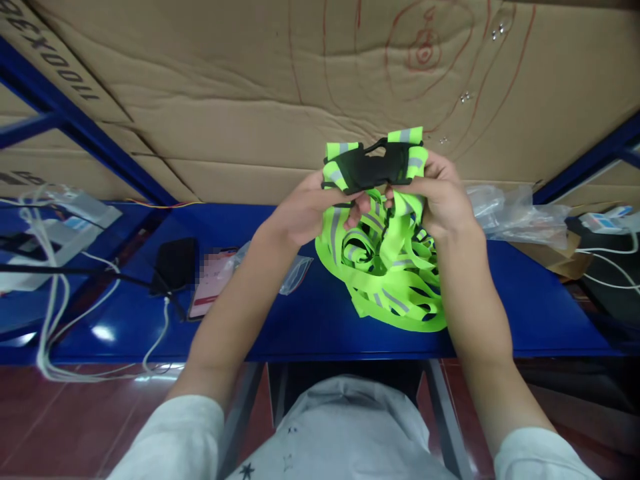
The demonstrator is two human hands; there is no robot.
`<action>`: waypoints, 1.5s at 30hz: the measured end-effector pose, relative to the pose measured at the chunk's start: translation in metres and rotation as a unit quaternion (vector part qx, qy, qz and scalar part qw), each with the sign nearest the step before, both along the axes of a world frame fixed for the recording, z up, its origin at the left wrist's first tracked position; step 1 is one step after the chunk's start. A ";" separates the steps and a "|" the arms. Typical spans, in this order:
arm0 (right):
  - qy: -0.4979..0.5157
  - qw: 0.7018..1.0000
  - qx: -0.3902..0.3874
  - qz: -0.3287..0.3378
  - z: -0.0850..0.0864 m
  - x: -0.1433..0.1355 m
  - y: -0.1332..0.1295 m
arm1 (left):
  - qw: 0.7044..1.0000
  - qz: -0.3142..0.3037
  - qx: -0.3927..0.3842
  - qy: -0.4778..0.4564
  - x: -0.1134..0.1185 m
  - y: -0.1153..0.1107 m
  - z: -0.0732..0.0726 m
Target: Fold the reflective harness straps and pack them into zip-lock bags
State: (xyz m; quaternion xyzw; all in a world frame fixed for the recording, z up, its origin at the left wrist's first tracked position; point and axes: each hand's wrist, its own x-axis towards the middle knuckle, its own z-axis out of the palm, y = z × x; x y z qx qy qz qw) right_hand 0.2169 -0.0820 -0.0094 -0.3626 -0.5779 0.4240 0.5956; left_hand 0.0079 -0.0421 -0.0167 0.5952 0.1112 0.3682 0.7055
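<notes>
Both my hands hold up a black plastic buckle (376,167) whose two sides are threaded with neon yellow webbing bearing grey reflective stripes. My left hand (316,210) is closed on the buckle's left end and its strap, thumb along the lower edge. On the other end, my right hand (443,197) grips the buckle and strap with its thumb in front. Below hangs and lies a tangle of the same neon reflective strap (395,287), partly coiled, on the blue tabletop (320,327). Some fingers are hidden behind the buckle.
Left of me lie a black phone-like item (173,265), a pinkish sheet or device (213,283), a clear plastic bag (296,273) and white cables (45,320). Crumpled clear plastic (520,213) lies at the right. A cardboard panel (225,100) stands behind, between blue posts.
</notes>
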 end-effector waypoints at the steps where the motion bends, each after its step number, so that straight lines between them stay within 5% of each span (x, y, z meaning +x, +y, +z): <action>1: 0.003 1.000 -0.011 0.006 0.001 0.000 -0.001 | 1.000 -0.010 0.004 -0.010 0.000 -0.001 0.000; 9: 0.108 0.977 -0.106 0.153 0.010 0.001 -0.007 | 0.997 0.028 0.073 -0.002 0.013 -0.025 0.007; 19: -0.015 0.990 0.071 -0.118 0.020 -0.025 -0.041 | 0.994 0.053 0.093 -0.005 0.015 -0.030 0.003; 25: -0.063 0.995 0.048 -0.062 0.018 -0.025 -0.049 | 0.984 0.152 0.086 -0.037 0.024 -0.037 0.001; 32: -0.102 0.972 0.103 -0.186 0.012 -0.040 -0.042 | 0.985 0.147 0.075 -0.054 0.026 -0.043 0.001; 39: -0.175 0.966 0.163 -0.095 0.029 -0.022 -0.053 | 0.991 0.105 0.087 0.002 0.011 -0.033 0.007; 45: -0.266 0.943 0.176 -0.095 0.039 -0.012 -0.063 | 0.995 0.019 0.082 0.053 0.003 -0.030 0.003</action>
